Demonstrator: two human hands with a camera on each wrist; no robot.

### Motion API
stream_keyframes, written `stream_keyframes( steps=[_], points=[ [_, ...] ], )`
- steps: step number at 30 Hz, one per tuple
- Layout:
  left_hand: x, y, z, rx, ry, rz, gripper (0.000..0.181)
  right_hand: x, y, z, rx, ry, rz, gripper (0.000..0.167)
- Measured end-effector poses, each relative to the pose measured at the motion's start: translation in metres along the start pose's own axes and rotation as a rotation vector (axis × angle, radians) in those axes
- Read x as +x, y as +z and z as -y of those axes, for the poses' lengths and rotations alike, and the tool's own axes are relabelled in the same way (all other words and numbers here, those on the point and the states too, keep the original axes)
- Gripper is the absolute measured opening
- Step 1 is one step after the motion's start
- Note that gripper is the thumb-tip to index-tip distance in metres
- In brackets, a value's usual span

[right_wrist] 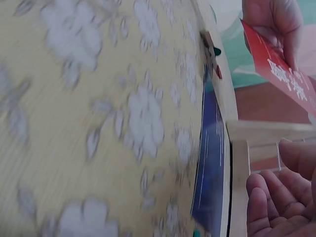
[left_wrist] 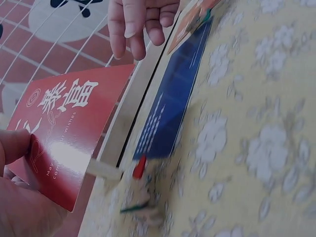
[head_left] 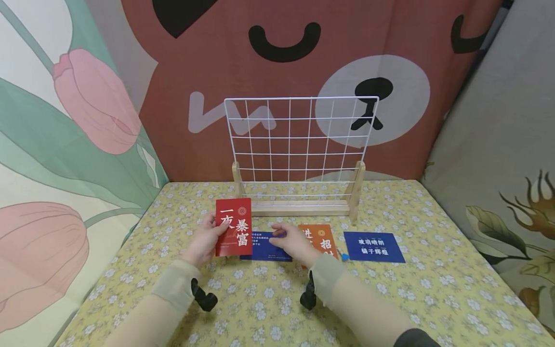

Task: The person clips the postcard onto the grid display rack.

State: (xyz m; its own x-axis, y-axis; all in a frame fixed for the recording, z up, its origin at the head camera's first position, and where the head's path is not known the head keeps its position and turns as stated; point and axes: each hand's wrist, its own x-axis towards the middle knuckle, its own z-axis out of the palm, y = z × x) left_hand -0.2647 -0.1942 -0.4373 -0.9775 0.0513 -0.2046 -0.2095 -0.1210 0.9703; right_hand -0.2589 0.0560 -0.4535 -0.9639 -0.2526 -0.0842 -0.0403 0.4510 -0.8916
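A red card [head_left: 234,243] with white Chinese characters is pinched upright in my left hand [head_left: 204,242], its thumb on the printed face. My right hand [head_left: 295,243] hovers over a blue card [head_left: 265,253] on the table; its fingers are loosely bent, with nothing between them in the right wrist view. Partly hidden behind the right hand and wrist is an orange card [head_left: 327,236]. Another blue card [head_left: 375,247] with white characters lies farther right. Small clips with red [left_wrist: 139,168] and green parts lie beside the nearer blue card, blurred in the left wrist view.
Behind the cards stands a white wire grid [head_left: 289,118] in a wooden stand [head_left: 299,210]. A small blue item [head_left: 344,257] lies between the orange card and right-hand blue card. Flowered cloth covers the table [head_left: 260,308]; printed fabric hangs around it.
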Motion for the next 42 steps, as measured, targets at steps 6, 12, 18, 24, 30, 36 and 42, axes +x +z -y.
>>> stream_keyframes(
  steps=[6,12,18,24,30,36,42],
  points=[
    [0.0,0.022,0.0,0.014,0.028,0.06,0.036,0.0,-0.012,-0.007,0.04,0.004,-0.016,0.046],
    [-0.001,0.047,0.002,-0.012,0.039,0.125,0.033,-0.003,-0.022,-0.004,0.09,0.024,-0.019,0.049],
    [-0.001,0.064,0.007,0.021,0.057,0.178,0.03,-0.008,-0.031,0.0,0.19,0.027,0.0,0.049],
    [-0.001,0.074,0.013,0.05,0.077,0.216,0.031,-0.014,-0.038,-0.004,0.233,0.01,0.019,0.046],
    [0.001,0.076,0.016,0.056,0.076,0.191,0.03,-0.018,-0.046,-0.015,0.24,0.011,0.024,0.037],
    [0.002,0.075,0.019,0.065,0.061,0.185,0.026,-0.019,-0.046,-0.027,-0.07,0.041,0.042,0.032],
    [0.002,0.076,0.02,0.067,0.06,0.193,0.026,-0.02,-0.04,-0.032,-0.338,-0.032,0.041,0.023]
  ],
)
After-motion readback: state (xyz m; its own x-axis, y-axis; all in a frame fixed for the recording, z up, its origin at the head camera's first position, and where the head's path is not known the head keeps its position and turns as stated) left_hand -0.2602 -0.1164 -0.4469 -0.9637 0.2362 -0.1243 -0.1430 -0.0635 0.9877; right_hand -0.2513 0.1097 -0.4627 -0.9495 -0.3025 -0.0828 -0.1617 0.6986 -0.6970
